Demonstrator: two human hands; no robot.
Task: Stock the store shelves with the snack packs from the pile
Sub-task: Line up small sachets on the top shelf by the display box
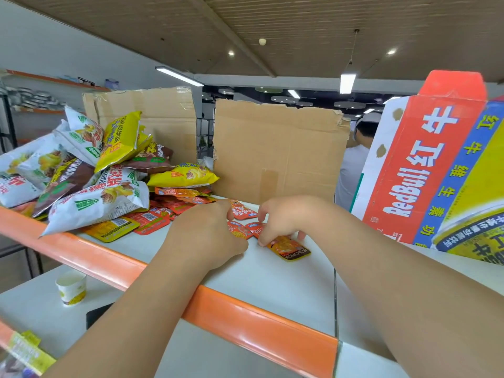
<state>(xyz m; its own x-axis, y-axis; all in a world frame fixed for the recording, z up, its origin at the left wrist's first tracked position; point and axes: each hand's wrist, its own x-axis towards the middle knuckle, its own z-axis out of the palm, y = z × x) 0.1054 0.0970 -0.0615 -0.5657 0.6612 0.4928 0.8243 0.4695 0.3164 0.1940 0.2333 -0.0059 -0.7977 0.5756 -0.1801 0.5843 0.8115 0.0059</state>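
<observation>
You are reaching both arms over the orange front rail (245,317) onto a white shelf (272,282), which is lying bare and open between your hands and that rail. Right of your right hand, a tall carton (425,165) is leaning, reading "RedBull" in white on red beside Chinese characters. Just behind both hands a torn cardboard sheet (275,151) is standing upright, closing off the back. Left of your left hand the pile of snack bags (90,170) is spilling to the rail: puffy white, yellow and brown bags printed with nuts, over flat red packets. Your right hand (283,216) is curling down, fingertip and thumb pinching an orange-and-black packet (293,251) lying flat; its white lettering is not reading clearly. Your left hand (207,230) is curling against small red packets (240,230) between the hands; whether it is gripping one, you cannot tell.
</observation>
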